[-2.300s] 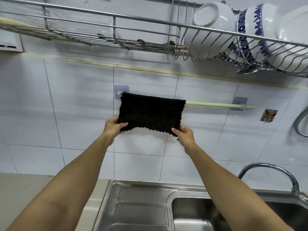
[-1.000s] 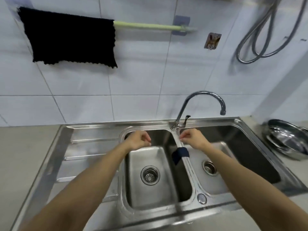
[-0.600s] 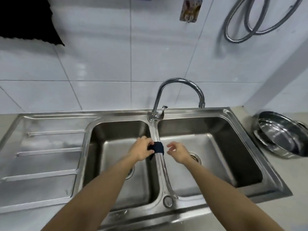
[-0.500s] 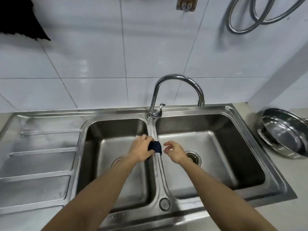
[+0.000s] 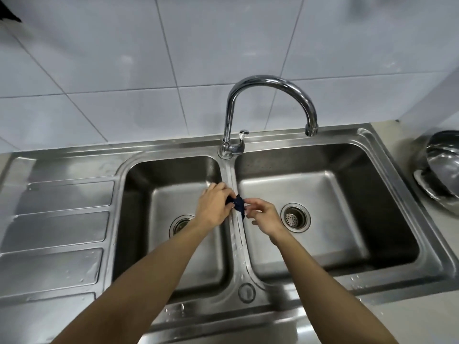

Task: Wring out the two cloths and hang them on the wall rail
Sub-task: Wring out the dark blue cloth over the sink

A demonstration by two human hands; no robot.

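Note:
A small dark blue cloth (image 5: pixel 239 202) is bunched over the divider (image 5: pixel 237 234) between the two basins of the steel sink. My left hand (image 5: pixel 213 204) is closed around its left part. My right hand (image 5: pixel 263 216) pinches its right end with thumb and forefinger, the other fingers spread. Only a corner of the black cloth (image 5: pixel 7 14) hung on the wall shows at the top left edge. The rail itself is out of view.
A curved chrome tap (image 5: pixel 270 83) rises behind the divider, its spout over the right basin (image 5: pixel 323 209). The left basin (image 5: pixel 169 214) has a drain. A ribbed draining board (image 5: pixel 54 219) lies left. Steel bowls (image 5: pixel 442 170) sit on the counter at the right.
I let go of the black cloth on the rail and looked down to the sink. Both hands came to the blue cloth on the divider, and my right hand now pinches it too.

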